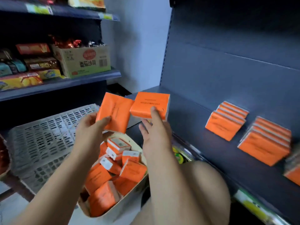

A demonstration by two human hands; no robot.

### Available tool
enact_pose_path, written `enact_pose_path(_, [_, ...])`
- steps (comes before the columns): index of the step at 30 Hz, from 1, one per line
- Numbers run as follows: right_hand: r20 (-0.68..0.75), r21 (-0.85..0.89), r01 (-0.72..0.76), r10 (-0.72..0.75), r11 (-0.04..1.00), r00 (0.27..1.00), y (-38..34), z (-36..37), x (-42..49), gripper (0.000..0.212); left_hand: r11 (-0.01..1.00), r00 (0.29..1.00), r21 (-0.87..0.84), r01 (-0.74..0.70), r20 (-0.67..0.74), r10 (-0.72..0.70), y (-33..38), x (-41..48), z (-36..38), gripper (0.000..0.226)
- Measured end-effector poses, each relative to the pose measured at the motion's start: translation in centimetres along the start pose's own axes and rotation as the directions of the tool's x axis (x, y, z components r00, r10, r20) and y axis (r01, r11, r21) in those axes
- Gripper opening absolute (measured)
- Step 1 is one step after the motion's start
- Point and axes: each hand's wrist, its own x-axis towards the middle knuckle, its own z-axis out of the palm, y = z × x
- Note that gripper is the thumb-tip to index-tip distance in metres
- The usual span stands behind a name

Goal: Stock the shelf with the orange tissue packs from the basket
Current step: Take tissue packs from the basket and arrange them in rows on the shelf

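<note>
My left hand [90, 125] grips one orange tissue pack [116, 113] above the basket. My right hand [154, 132] holds a second orange pack [150, 105] between thumb and fingers, level with the left end of the dark shelf [203, 143]. The beige basket [129, 198] below my arms holds several more orange packs [113, 174] in a loose heap. On the shelf, one row of packs [225, 122] leans against the back, and a second row [267, 143] stands to its right. Another pack [293, 172] shows at the right edge.
A white perforated plastic crate [45, 138] lies to the left of the basket. Left shelves carry snack packs [21, 78] and a cardboard box [84, 60]. My bare knee [203, 184] is under the shelf's front edge, which bears price labels [250, 205].
</note>
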Motion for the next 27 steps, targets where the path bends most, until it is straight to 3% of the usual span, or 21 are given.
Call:
enact_pose_path(5, [-0.017, -0.071, 0.257, -0.259, 0.964, 0.966, -8.4, -5.9, -3.1, 0.032, 0.999, 0.956, 0.011, -0.053, 0.291, 0.047, 1.4, -3.7, 7.2, 0.031])
enact_pose_path(11, [-0.058, -0.389, 0.495, -0.557, 0.777, 0.829, -18.1, -17.3, -7.7, 0.019, 0.98, 0.823, 0.069, -0.186, 0.555, 0.117, 1.1, -8.6, 16.1, 0.043])
enact_pose_path(14, [-0.085, -0.581, 0.505, -0.665, 0.638, 0.742, -21.7, -22.9, -10.0, 0.013, 0.965, 0.71, 0.061, -0.255, 0.689, 0.145, 0.5, -11.2, 20.6, 0.047])
enact_pose_path(20, [-0.263, -0.649, 0.484, -0.77, 0.588, 0.582, -26.0, -31.0, -13.9, 0.015, 0.961, 0.569, 0.029, -0.275, 0.81, 0.139, -2.3, -15.7, 27.5, 0.043])
enact_pose_path(24, [-0.29, -0.715, 0.453, -0.815, 0.532, 0.501, -28.7, -34.2, -16.2, 0.015, 0.967, 0.524, 0.026, -0.254, 0.844, 0.115, -4.5, -17.4, 30.0, 0.047])
enact_pose_path(27, [-0.344, -0.71, 0.435, -0.812, 0.553, 0.47, -30.6, -36.4, -18.0, 0.021, 0.976, 0.527, 0.036, -0.213, 0.846, 0.084, -6.1, -18.0, 31.2, 0.04])
